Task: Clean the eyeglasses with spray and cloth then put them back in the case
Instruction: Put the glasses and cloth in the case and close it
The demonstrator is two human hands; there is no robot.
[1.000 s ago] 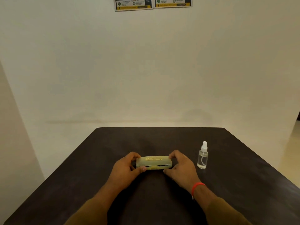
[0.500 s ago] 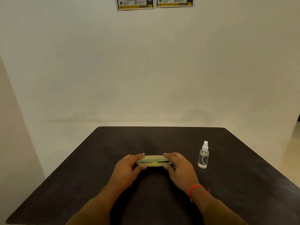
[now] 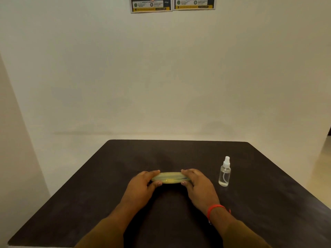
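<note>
My left hand [image 3: 141, 185] and right hand [image 3: 198, 185] grip the two ends of the yellow-green glasses case [image 3: 170, 178], which lies flat on the dark bench [image 3: 179, 153], near its middle and straight in front of me. On each side my fingers [image 3: 154, 173] curl over the top of the case and a thumb presses its front edge. Both ends are covered, and I see only the middle stretch. A thin dark seam runs along the front. I cannot tell whether the lid is fully closed or open a crack, and whatever lies inside is hidden. The clear spray bottle [image 3: 224, 173] stands upright to the right of my right hand, near it but apart. It has a white nozzle and a thin tube inside, but its liquid level is hard to make out. A red band [image 3: 214, 210] circles my right wrist. My brown sleeves [image 3: 107, 233] and the near corners of the bench are cut off by the frame. On the wall, two posters [image 3: 151, 4] are cropped at the top, their print too small to read.
</note>
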